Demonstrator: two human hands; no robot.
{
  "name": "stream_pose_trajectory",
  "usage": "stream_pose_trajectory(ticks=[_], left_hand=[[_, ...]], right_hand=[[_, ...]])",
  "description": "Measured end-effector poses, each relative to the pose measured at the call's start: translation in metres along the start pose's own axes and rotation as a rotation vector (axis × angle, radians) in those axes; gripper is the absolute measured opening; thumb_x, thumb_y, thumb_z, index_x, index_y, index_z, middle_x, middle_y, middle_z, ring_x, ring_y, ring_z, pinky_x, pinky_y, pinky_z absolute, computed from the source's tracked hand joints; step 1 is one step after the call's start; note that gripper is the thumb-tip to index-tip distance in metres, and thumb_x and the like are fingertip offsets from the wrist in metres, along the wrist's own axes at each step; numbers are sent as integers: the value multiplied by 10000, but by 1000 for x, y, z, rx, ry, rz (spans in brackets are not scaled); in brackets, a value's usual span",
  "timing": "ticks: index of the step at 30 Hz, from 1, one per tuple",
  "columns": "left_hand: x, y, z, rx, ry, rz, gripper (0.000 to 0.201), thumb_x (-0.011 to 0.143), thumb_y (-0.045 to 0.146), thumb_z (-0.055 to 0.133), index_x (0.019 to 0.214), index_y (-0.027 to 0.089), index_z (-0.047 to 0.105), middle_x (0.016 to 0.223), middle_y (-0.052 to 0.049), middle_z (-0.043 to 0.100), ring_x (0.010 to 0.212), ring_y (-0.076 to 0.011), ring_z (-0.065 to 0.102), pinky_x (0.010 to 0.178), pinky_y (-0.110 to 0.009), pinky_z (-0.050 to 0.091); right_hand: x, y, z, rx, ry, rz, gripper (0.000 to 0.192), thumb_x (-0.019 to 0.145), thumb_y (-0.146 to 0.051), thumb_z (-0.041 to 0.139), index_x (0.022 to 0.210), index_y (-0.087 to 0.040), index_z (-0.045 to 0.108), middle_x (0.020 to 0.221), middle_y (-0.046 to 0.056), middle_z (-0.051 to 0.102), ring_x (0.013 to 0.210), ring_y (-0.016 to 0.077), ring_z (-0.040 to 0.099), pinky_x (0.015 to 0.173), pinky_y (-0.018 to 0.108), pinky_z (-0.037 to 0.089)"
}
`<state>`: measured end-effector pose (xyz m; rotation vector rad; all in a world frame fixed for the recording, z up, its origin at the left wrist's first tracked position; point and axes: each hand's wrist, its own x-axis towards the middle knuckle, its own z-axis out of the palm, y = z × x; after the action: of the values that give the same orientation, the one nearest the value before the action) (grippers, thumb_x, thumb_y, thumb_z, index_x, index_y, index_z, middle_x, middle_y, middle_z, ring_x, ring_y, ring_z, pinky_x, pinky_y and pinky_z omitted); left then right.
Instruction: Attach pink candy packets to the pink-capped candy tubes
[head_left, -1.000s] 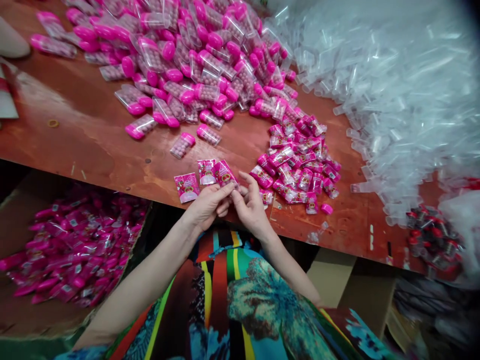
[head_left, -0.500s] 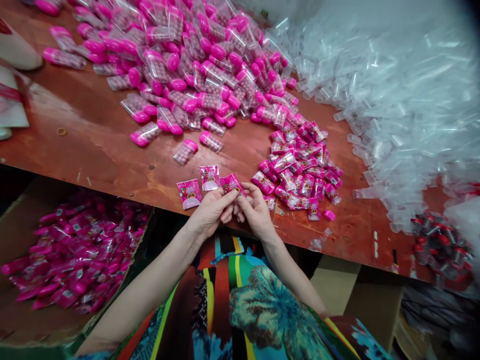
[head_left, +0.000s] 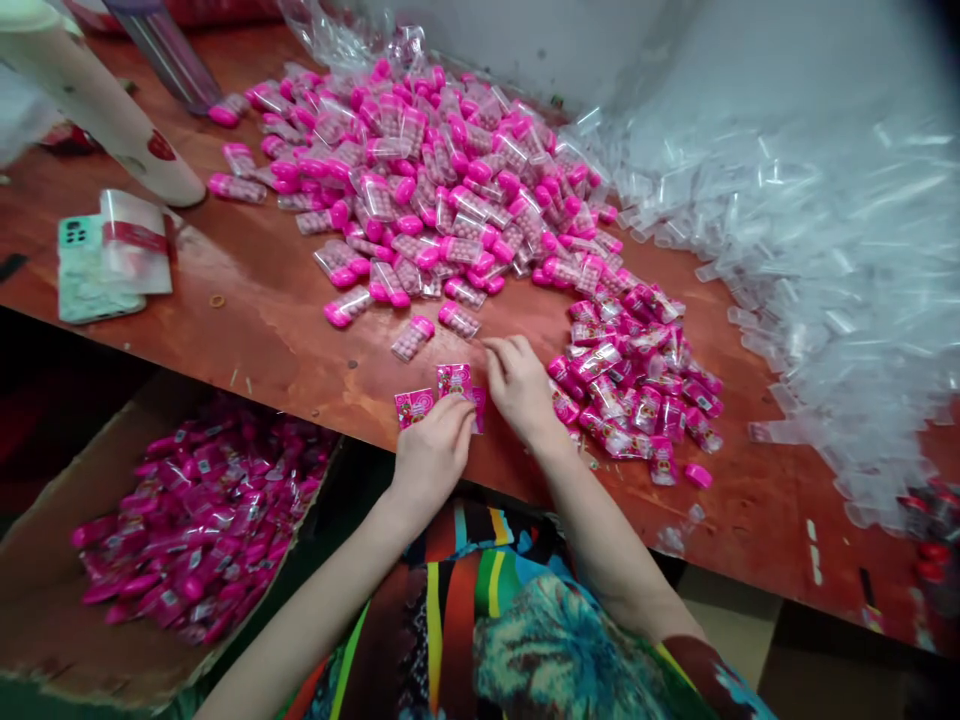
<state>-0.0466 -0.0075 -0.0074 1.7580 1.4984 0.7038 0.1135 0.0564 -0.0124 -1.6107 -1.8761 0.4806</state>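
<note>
My left hand (head_left: 439, 450) is closed over a group of flat pink printed sachets near the table's front edge. Its fingertips pinch a pink sachet (head_left: 478, 408) that is mostly hidden behind them. One pink sachet (head_left: 454, 379) lies flat just beyond the fingers, and another (head_left: 413, 407) lies to their left. My right hand (head_left: 521, 390) reaches forward over the table, fingers bent and somewhat apart, with nothing visible in them. Close beyond it are clear bottles of pink balls with pink caps, such as a bottle (head_left: 459, 320) and a second bottle (head_left: 412, 338).
A big heap of filled bottles (head_left: 427, 180) covers the back. Pink wrapped packs (head_left: 630, 385) lie right, beside a mound of clear empty tubes (head_left: 810, 250). A carton (head_left: 45, 620) below left holds wrapped packs. Phone (head_left: 82, 270) and white tumbler (head_left: 112, 110) stand left.
My hands have parted. The right hand has moved forward, away from the sachet that both held, while the left keeps its grip near the other sachets. The view has shifted up and left.
</note>
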Motion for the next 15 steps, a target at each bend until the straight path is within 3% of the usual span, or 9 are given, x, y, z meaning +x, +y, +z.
stream_pose_trajectory(ticks=[3, 6, 10, 13, 15], left_hand=[[7, 0, 3, 471, -54, 14, 490, 968, 119, 419, 1418, 156, 609, 1530, -202, 517, 865, -256, 741, 737, -382, 573], [12, 1, 7, 774, -157, 37, 607, 923, 11, 332, 1482, 113, 546, 1596, -224, 400, 701, -231, 723, 592, -372, 567], [15, 1, 7, 862, -187, 103, 592, 907, -13, 318, 1401, 85, 629, 1586, -215, 409, 691, -248, 718, 565, -378, 569], [16, 1, 5, 828, -170, 117, 537, 921, 6, 339, 1315, 91, 694, 1534, -225, 489, 721, -262, 723, 590, -385, 570], [17, -1, 5, 813, -165, 129, 504, 936, 29, 343, 1259, 95, 724, 1488, -229, 546, 741, -267, 728, 600, -378, 560]], right_hand=[[41, -9, 25, -185, -42, 49, 401, 1041, -262, 370, 1295, -141, 655, 1171, 157, 614, 1105, 272, 562, 980, 398, 465], [64, -14, 30, -332, -143, 79, 432, 1036, -244, 369, 1400, -183, 593, 1246, 167, 598, 1132, 305, 526, 965, 427, 441], [62, -20, 28, -453, -269, -53, 450, 1039, -265, 380, 1465, -226, 520, 1340, 165, 574, 1174, 325, 498, 949, 444, 423], [52, -22, 29, -520, -288, -56, 439, 1030, -406, 450, 1391, -183, 558, 1285, 178, 598, 1158, 336, 511, 948, 456, 419], [48, -21, 29, -557, -286, -29, 375, 1020, -341, 465, 1312, -140, 588, 1233, 189, 616, 1134, 330, 527, 949, 455, 416]])
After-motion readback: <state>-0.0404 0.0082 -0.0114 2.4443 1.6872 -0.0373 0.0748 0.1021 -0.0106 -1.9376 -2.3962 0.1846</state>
